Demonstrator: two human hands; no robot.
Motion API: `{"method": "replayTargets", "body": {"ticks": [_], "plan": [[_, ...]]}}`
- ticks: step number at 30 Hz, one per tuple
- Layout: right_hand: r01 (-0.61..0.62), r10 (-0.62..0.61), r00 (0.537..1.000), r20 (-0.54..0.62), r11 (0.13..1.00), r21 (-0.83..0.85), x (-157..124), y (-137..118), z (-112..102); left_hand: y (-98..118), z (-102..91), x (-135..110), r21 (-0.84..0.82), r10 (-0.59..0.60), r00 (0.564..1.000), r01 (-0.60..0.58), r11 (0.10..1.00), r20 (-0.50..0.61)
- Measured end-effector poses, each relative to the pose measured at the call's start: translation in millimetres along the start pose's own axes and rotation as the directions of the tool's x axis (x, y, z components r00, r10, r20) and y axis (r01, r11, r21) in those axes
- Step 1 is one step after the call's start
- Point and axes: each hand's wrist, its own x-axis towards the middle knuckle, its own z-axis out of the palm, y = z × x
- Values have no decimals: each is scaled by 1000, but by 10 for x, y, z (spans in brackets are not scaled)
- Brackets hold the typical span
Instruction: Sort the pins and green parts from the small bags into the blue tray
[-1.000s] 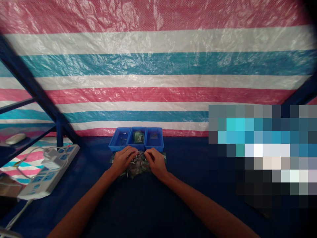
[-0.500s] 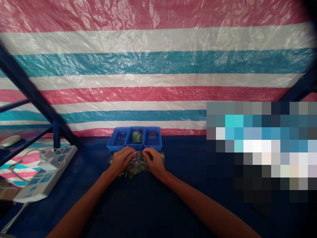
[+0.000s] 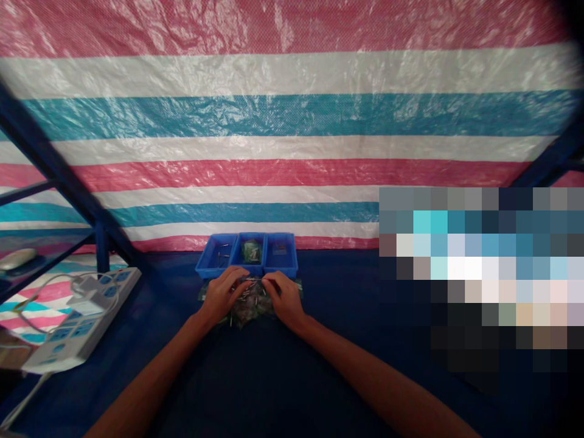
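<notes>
Nearest is the dark blue worktop [image 3: 249, 377], with both bare forearms reaching across it. The left hand [image 3: 223, 296] and right hand [image 3: 285, 298] face each other over crumpled clear plastic [image 3: 246, 316], on which a loose heap of small metal pins [image 3: 249, 297] lies between them. The left hand's fingers are curled, with thumb and forefinger near each other; the right hand's fingertips bend down at the heap's far edge. Whether either grips a pin cannot be told at this size.

Off to the left lies a white power strip [image 3: 86, 348] with a plugged-in adapter [image 3: 89, 298].

Just beyond the hands, three blue bins stand side by side. The left bin [image 3: 213, 273] holds a few thin metal pieces [image 3: 223, 256], the middle bin [image 3: 256, 268] a greenish plastic packet [image 3: 251, 250], and the right bin [image 3: 281, 274] something small and flat, too dim to name. Judging by this, the handling is partway at most: many pins lie loose on the plastic, against only a few pieces in the left bin.

Behind everything hangs a striped tarpaulin [image 3: 292, 115]; the area at right is masked by coarse blocks.
</notes>
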Motion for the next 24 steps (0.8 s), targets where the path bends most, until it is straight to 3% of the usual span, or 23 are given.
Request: {"method": "replayTargets", "body": {"ticks": [8, 19, 24], "plan": [[-3, 3, 1000, 8, 1000, -12, 0, -9, -8, 24, -14, 30, -18, 63, 998, -63, 998, -27], [-51, 51, 999, -7, 998, 24, -10, 14, 14, 44, -30, 35, -27, 43, 999, -43, 999, 21], [-18, 18, 1000, 1, 1000, 14, -10, 11, 14, 28, -29, 26, -36, 50, 998, -49, 998, 35]]}}
